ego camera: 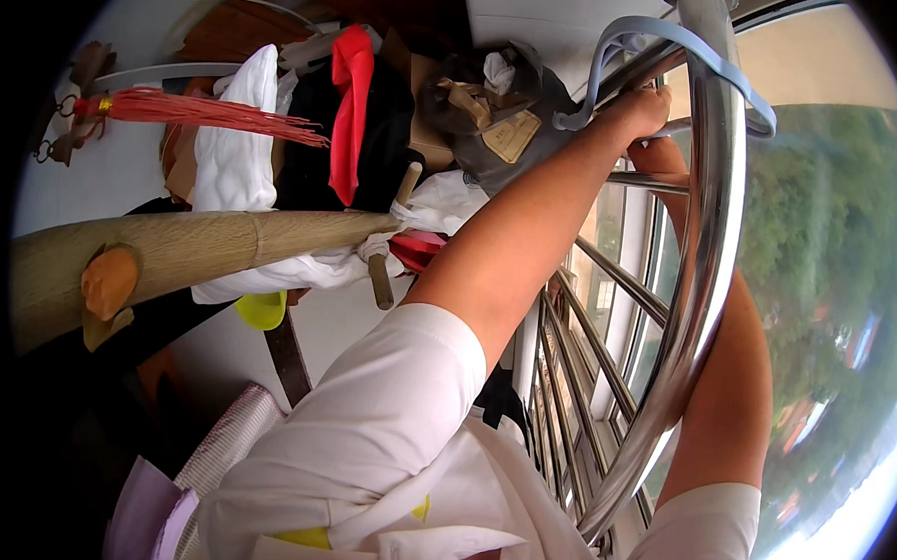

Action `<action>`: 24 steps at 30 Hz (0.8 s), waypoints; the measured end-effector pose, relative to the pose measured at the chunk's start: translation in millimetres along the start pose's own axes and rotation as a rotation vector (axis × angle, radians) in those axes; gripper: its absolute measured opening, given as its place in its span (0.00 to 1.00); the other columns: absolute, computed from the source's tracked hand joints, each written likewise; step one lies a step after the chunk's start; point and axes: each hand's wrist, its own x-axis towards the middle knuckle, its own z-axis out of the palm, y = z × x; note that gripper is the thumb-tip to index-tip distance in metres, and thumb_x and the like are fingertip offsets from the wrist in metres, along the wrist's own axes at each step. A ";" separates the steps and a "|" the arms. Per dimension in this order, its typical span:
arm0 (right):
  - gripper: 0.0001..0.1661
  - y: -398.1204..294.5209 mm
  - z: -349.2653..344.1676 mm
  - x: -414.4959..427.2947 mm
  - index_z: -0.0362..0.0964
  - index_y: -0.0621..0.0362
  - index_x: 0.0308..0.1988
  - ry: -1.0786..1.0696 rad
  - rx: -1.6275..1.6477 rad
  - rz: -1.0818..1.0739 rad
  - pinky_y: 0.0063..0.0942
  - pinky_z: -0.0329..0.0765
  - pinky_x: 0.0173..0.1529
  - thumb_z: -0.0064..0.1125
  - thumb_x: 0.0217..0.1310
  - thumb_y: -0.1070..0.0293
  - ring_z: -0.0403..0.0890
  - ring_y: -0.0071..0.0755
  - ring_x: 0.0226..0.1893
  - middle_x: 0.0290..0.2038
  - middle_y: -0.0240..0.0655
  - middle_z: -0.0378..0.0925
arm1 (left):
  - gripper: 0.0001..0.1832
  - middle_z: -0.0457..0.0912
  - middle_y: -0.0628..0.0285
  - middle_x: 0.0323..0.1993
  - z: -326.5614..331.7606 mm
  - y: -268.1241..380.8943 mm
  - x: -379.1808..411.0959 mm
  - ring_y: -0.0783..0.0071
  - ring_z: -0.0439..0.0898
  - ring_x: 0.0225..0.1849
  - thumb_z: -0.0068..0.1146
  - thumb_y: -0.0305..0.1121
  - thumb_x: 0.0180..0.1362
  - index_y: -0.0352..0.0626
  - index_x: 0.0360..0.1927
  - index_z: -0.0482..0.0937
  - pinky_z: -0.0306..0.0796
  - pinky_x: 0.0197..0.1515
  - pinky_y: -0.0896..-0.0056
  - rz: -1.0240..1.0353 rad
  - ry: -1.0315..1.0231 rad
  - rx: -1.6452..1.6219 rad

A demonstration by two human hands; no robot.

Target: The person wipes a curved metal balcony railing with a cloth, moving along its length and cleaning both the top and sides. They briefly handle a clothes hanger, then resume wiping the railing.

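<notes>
My left hand is curled in a fist near the upper window frame, beyond the thick stainless steel rail post. What its fingers close on is hidden. Just below it, my right hand shows only in part, its arm passing on the far side of the steel post. A blue-grey plastic hanger-like piece loops around the post. One of its ends hangs left of my left wrist, and its lower bar runs close between both hands. Whether either hand grips it is not clear.
Thin steel railing bars stand before the window glass. At left, a bamboo pole carries white cloth; a red tassel and a red cloth strip are nearby. A dark plastic bag holds paper and cardboard.
</notes>
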 end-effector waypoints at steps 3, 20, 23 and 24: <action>0.25 29.0 -6.9 -24.6 0.78 0.61 0.51 0.033 0.064 0.100 0.48 0.78 0.52 0.57 0.63 0.54 0.81 0.63 0.51 0.46 0.58 0.82 | 0.37 0.77 0.33 0.59 -9.9 58.3 -48.8 0.44 0.77 0.63 0.25 0.51 0.73 0.27 0.56 0.78 0.64 0.71 0.54 -0.039 -0.128 0.009; 0.21 -15.6 -33.3 -34.9 0.78 0.60 0.51 0.000 0.367 0.070 0.43 0.80 0.50 0.60 0.64 0.58 0.84 0.51 0.48 0.46 0.49 0.83 | 0.36 0.85 0.41 0.42 -24.4 44.2 -89.9 0.47 0.84 0.49 0.31 0.57 0.73 0.33 0.44 0.83 0.72 0.55 0.54 -0.200 0.027 -0.306; 0.21 -17.5 -34.7 -39.1 0.78 0.60 0.51 -0.007 0.415 0.085 0.42 0.81 0.49 0.60 0.64 0.59 0.84 0.49 0.47 0.46 0.47 0.83 | 0.32 0.86 0.43 0.41 -14.9 32.9 -100.8 0.49 0.84 0.47 0.36 0.55 0.73 0.34 0.45 0.82 0.73 0.54 0.55 -0.150 0.127 -0.511; 0.21 -16.0 -35.8 -41.9 0.78 0.60 0.51 -0.006 0.432 0.096 0.41 0.81 0.49 0.60 0.64 0.59 0.84 0.48 0.47 0.46 0.47 0.83 | 0.29 0.86 0.44 0.39 -24.1 40.8 -113.1 0.50 0.84 0.45 0.40 0.53 0.73 0.34 0.45 0.81 0.74 0.51 0.55 -0.129 0.127 -0.540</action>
